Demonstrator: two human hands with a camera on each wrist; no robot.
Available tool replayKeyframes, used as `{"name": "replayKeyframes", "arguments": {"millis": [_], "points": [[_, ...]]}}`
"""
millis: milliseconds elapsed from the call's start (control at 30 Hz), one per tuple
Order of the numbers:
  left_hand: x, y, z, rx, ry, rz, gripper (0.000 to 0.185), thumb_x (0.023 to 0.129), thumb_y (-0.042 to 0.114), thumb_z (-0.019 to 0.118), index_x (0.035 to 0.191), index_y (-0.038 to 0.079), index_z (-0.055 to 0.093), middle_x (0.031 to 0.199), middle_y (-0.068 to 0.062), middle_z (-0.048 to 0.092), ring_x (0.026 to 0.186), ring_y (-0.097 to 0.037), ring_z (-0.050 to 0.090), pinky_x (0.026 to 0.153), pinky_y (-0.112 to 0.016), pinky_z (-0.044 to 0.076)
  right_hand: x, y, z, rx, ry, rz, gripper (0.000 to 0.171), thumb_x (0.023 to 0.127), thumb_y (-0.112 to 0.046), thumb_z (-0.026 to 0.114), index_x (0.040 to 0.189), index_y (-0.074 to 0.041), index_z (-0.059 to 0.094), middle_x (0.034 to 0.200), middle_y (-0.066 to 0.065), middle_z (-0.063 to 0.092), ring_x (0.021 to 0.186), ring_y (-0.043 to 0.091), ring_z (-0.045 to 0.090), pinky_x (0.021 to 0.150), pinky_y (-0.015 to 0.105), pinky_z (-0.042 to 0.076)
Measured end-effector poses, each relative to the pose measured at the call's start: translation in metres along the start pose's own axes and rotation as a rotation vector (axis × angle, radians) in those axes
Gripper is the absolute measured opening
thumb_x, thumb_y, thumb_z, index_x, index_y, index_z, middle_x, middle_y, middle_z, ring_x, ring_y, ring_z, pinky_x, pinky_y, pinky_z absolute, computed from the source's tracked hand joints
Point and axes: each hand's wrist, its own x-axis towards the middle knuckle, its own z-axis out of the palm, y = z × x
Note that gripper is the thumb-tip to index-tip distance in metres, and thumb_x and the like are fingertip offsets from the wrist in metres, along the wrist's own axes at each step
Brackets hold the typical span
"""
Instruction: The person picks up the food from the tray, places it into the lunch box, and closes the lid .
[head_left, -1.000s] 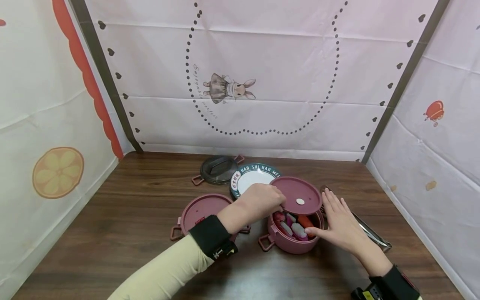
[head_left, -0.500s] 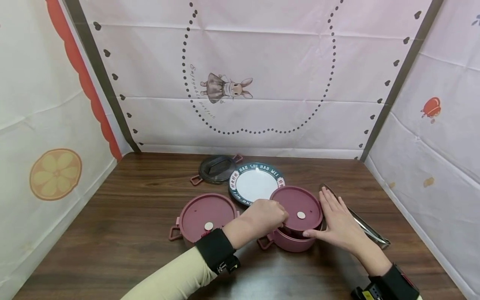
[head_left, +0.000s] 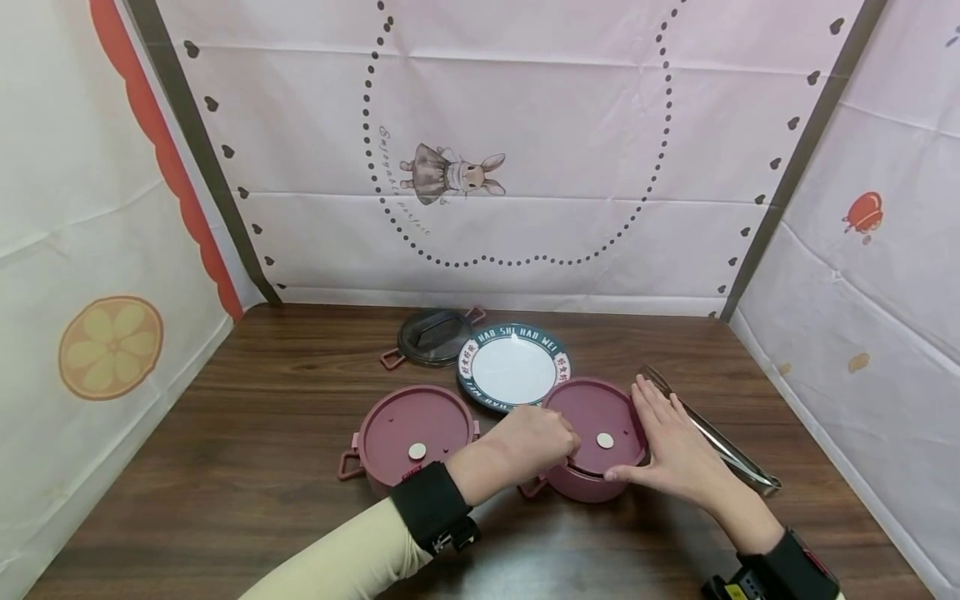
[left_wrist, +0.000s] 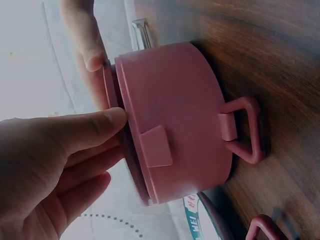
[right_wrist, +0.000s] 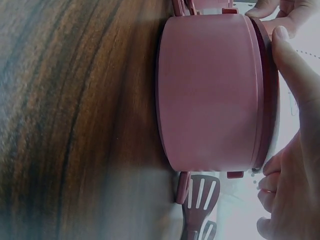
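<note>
Head view: pink lid point(head_left: 600, 422) sits on the pink container point(head_left: 581, 482) at centre-right of the wooden table point(head_left: 262, 467); your left hand point(head_left: 534, 440) pinches the lid's near-left rim with curled fingers, your right hand point(head_left: 671, 450) lies flat-fingered against the right edge, thumb at the front. Listed nearby: a second pink container point(head_left: 408, 433), lidded, just to the left; a white plate point(head_left: 514, 367) behind; a dark lid point(head_left: 433, 337) further back; metal tongs point(head_left: 712, 433) to the right. Left wrist view: thumb tip point(left_wrist: 112, 120) presses the lid's edge, and the lid appears slightly proud of the body, so judge it not fully seated; the clip tab point(left_wrist: 156, 146) hangs unlatched. Press evenly round the rim rather than on one side. Right wrist view: thumb point(right_wrist: 292, 65) rests along the lid's rim, other fingers loosely bent below; steady the body while you push, and keep the lid level to avoid trapping an edge.
</note>
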Motion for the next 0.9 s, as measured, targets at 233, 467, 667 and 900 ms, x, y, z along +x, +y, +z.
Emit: {"name": "replayKeyframes", "arguments": {"millis": [233,467,667,900], "points": [[0.000,-0.004,-0.001,-0.068,0.037,0.015,0.007,0.095,0.032,0.068,0.094,0.030,0.075,0.090,0.017,0.071,0.081,0.002,0.063,0.070,-0.016,0.053,-0.001,-0.001,0.000,0.017,-0.023,-0.004,0.121,0.070,-0.072,0.074,0.152,0.007,0.031,0.160,0.027,0.030,0.149,0.044,0.027,0.118,0.064,0.025],[0.005,-0.017,-0.001,-0.201,0.044,-0.105,0.067,0.088,0.063,0.063,0.136,0.018,0.059,0.142,0.003,0.059,0.132,-0.010,0.054,0.108,-0.027,0.047,0.005,-0.001,-0.001,0.023,-0.023,-0.049,0.122,0.070,-0.072,0.074,0.153,0.006,0.030,0.161,0.025,0.027,0.150,0.043,0.026,0.118,0.065,0.025],[0.015,-0.022,0.012,-0.305,-0.045,-0.168,0.119,0.076,0.082,0.060,0.159,0.005,0.021,0.167,-0.012,0.018,0.156,-0.023,0.017,0.127,-0.034,0.020,0.013,-0.004,-0.002,0.058,-0.065,-0.077,0.121,0.071,-0.071,0.074,0.154,0.004,0.028,0.162,0.024,0.027,0.149,0.043,0.027,0.118,0.067,0.023],[0.019,-0.020,0.028,-0.341,-0.103,-0.203,0.126,0.072,0.082,0.065,0.160,0.005,0.017,0.168,-0.012,0.014,0.156,-0.021,0.017,0.126,-0.032,0.022,0.014,-0.006,0.002,0.118,-0.097,-0.078,0.121,0.069,-0.068,0.077,0.154,0.004,0.029,0.160,0.024,0.032,0.147,0.043,0.033,0.117,0.067,0.025]]}}
